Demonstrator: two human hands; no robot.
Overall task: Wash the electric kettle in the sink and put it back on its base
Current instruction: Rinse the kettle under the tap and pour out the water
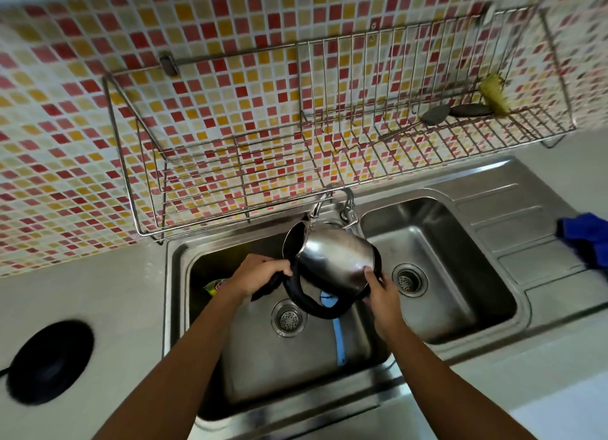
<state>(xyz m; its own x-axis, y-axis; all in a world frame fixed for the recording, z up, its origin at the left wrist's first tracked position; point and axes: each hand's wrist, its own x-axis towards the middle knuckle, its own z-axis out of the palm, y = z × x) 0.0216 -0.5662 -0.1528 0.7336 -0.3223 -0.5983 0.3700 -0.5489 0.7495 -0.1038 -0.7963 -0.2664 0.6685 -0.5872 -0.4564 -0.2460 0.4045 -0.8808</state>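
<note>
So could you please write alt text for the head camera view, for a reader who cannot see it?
Two bare hands hold a steel electric kettle tilted under the tap over the left sink basin: the left hand grips its black handle, the right hand steadies its bottom edge. The black kettle base sits on the counter at far left.

The scene is seen through only one view, a wide-angle camera that is worn on the person's head and is pointed forward and steeply down over a double sink (437, 347), so no part is shared with a second view. The left basin is placed close under the lens near the middle of the frame, while the tiled wall (65, 117) and a wire rack (230, 176) are met higher up. Straight lines are bent strongly toward the edges, and the worktop (98, 291) is cut at left and right.
</note>
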